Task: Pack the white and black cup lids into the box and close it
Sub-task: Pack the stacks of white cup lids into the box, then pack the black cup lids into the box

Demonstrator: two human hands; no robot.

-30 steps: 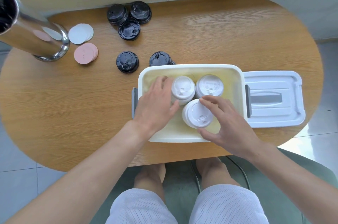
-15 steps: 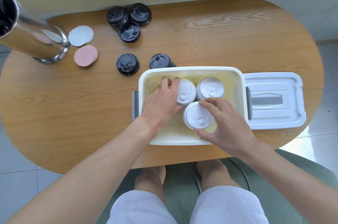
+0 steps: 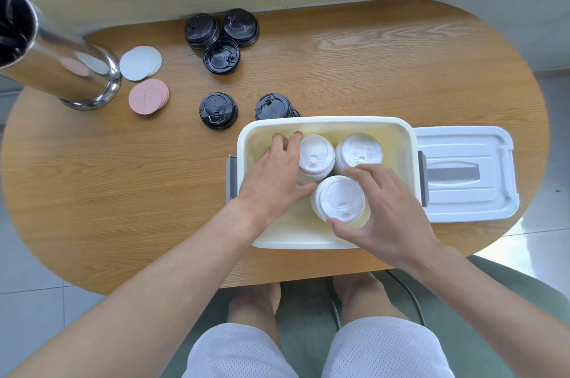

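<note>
An open white box [image 3: 324,122] sits on the wooden table and holds three stacks of white cup lids. My left hand [image 3: 274,174] grips the back-left white stack [image 3: 316,155] from its left side. My right hand [image 3: 385,208] wraps around the front white stack [image 3: 337,202]. The back-right white stack [image 3: 359,149] stands free between them. Black lids lie outside the box: three [image 3: 220,35] at the table's far edge, one [image 3: 218,110] nearer, and another [image 3: 273,107] just behind the box rim. The box's white cover [image 3: 465,174] lies flat to the right.
A tall steel cylinder [image 3: 52,69] stands at the far left. Beside it lie a pile of white discs [image 3: 140,63] and a pile of pink discs [image 3: 148,96]. A pale wall ledge runs behind the table. My knees are below the table's near edge.
My left hand has closed further around the back-left white stack. My right hand has curled more tightly round the front stack. The stacks have hardly shifted.
</note>
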